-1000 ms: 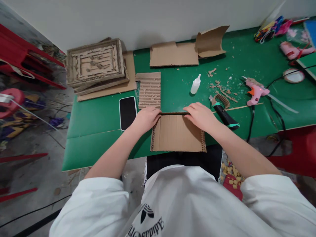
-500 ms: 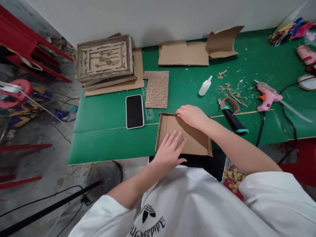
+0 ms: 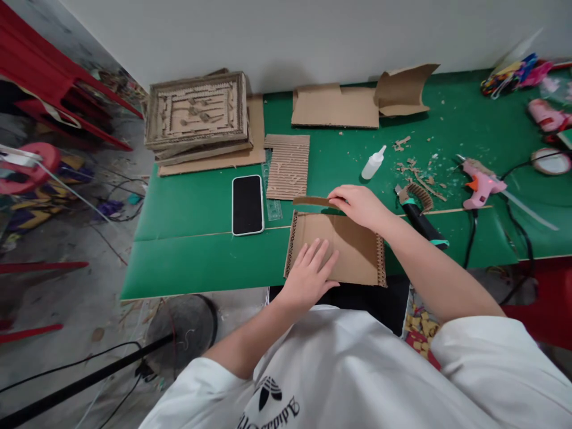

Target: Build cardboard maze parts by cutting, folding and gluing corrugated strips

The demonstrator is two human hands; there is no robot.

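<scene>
Corrugated cardboard panel (image 3: 355,256), one, at the near edge of the green table (image 3: 192,256), edge strips at its three and nine o'clock sides; left hand (image 3: 310,275) on its seven-to-eight o'clock area, fingers spread. Narrow cardboard strip (image 3: 313,201), one, just beyond the panel's twelve o'clock edge, its three o'clock end pinched between thumb and fingers of the right hand (image 3: 361,205). Handling note: steady left-hand pressure and a light, level pinch should best spare the flutes and keep the strip straight.
</scene>
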